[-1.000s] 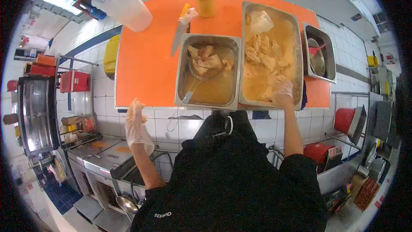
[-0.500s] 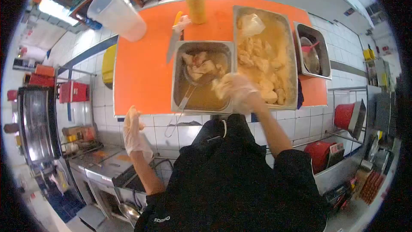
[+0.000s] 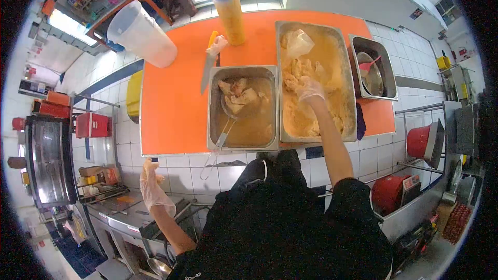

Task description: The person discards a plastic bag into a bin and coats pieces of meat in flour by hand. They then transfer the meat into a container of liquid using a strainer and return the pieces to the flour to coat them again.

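Observation:
My right hand (image 3: 311, 92), in a clear glove, is down in the deep metal tray of flour (image 3: 340, 124). Its fingers are closed on a floured chicken piece (image 3: 293, 81); the fingertips are partly hidden among the coating. To the left is a smaller metal pan (image 3: 213, 119) of cloudy liquid, where a strainer (image 3: 226, 130) holds several wet chicken pieces (image 3: 239, 95), its handle over the front rim. My left hand (image 3: 151, 177), gloved and with flour on the fingers, hangs off the table's front left corner, loosely open and holding nothing.
On the orange table (image 3: 171, 109) lie a knife (image 3: 208, 67) with a yellow handle, a tall yellow cylinder (image 3: 230, 18) and a white bucket (image 3: 150, 41). A plastic bag (image 3: 299, 43) lies in the flour. A pan (image 3: 387, 83) with a pink-handled utensil stands at right.
My right hand has moved from between the two trays up and right into the flour. My left hand stays off the table edge. The camera view has shifted slightly.

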The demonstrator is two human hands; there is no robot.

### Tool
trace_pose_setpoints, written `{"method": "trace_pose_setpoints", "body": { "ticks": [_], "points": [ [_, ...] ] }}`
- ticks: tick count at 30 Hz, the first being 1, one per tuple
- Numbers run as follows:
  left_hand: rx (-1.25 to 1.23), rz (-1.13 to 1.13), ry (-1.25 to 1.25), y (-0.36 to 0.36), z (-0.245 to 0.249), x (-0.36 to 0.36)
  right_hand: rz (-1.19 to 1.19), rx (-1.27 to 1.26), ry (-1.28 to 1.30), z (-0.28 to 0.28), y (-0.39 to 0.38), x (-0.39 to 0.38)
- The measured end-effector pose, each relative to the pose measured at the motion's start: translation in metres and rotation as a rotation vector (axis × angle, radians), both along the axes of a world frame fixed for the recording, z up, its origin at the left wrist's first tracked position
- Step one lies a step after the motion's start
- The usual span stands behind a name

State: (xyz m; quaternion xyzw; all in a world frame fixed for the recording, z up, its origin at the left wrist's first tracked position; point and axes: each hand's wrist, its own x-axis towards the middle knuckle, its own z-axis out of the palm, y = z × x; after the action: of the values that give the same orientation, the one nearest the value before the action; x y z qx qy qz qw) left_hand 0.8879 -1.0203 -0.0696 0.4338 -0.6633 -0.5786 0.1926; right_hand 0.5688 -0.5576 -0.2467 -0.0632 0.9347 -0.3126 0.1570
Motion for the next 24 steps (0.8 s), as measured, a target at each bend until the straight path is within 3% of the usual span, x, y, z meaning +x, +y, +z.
{"method": "trace_pose_setpoints", "body": {
  "ticks": [3,5,6,8,11,13,16,17,19,22,24],
  "points": [
    [-0.015,-0.121,-0.005,-0.008,-0.001,0.001,-0.307,0.032,0.168,-0.083,-0.013,-0.008],
    [-0.042,-0.073,-0.063,0.004,0.014,-0.010,-0.393,0.035,0.214,-0.088,-0.017,-0.004],
    [-0.043,-0.053,-0.066,0.007,0.019,-0.013,-0.230,0.072,0.345,-0.086,-0.011,-0.001],
    [-0.064,-0.040,-0.066,0.009,0.026,-0.008,-0.042,0.104,0.462,-0.066,-0.001,0.018],
    [0.035,0.021,-0.030,-0.008,0.002,0.006,-0.001,0.060,0.457,-0.006,0.007,0.031],
    [0.080,0.032,0.003,-0.006,-0.002,0.009,-0.153,0.195,0.099,0.010,0.008,0.036],
    [0.059,0.044,-0.037,0.006,0.008,0.005,-0.272,0.180,0.120,0.011,0.014,0.039],
    [0.061,0.044,-0.042,0.005,0.006,0.006,-0.272,0.183,0.115,0.036,0.008,0.047],
    [0.051,-0.015,-0.009,-0.003,-0.004,0.007,-0.281,-0.218,0.107,0.129,-0.019,0.072],
    [0.074,-0.017,-0.020,-0.011,-0.013,0.003,-0.233,-0.106,0.075,0.183,-0.038,0.082],
    [0.026,-0.038,-0.066,0.004,0.005,-0.007,-0.159,-0.194,0.051,0.192,-0.053,0.091]
  ]
}}
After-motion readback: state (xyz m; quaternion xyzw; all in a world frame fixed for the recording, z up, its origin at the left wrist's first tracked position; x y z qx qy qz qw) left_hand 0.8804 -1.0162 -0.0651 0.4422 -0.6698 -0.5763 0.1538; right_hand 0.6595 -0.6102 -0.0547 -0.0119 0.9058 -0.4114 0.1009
